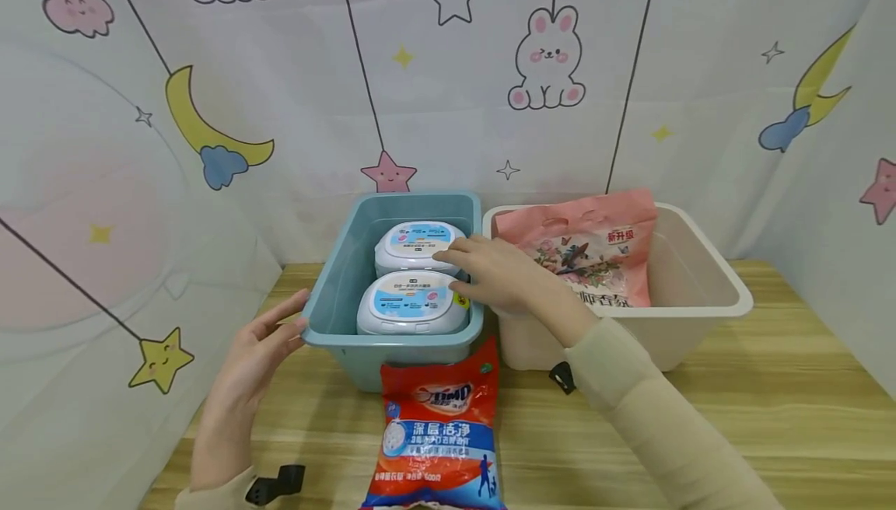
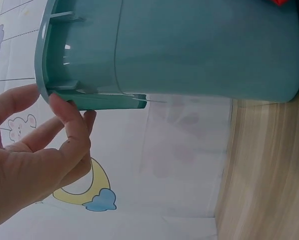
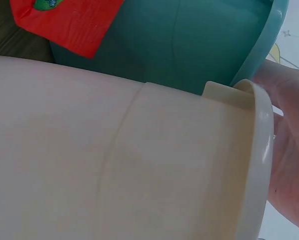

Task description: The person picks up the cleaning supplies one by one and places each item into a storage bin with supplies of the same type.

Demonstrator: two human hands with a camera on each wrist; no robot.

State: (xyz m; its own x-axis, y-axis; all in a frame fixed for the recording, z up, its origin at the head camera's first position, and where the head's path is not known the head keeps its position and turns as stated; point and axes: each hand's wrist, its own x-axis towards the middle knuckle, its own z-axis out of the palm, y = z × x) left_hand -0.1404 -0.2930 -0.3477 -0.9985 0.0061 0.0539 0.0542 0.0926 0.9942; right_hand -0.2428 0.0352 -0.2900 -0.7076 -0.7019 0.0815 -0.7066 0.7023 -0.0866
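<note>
In the head view, a teal plastic bin [image 1: 320,292] stands on the table with two white oval lidded boxes [image 1: 413,325] inside, one behind the other, with blue labels on their lids. My left hand [image 1: 250,358] is at the bin's left rim; the left wrist view shows thumb and fingers pinching the rim [image 2: 40,65]. Reaching over the bin's right rim, my right hand [image 1: 500,273] has its fingers extended, tips right at the edges of the two lids. Its fingertips are hidden behind the bins in the right wrist view.
A cream bin [image 1: 707,292] holding a pink floral bag [image 1: 633,261] stands close on the right. A red and blue detergent bag [image 1: 441,432] is in front of the teal bin on the wooden table [image 1: 595,448]. Printed white cloth [image 1: 476,121] hangs behind and at both sides.
</note>
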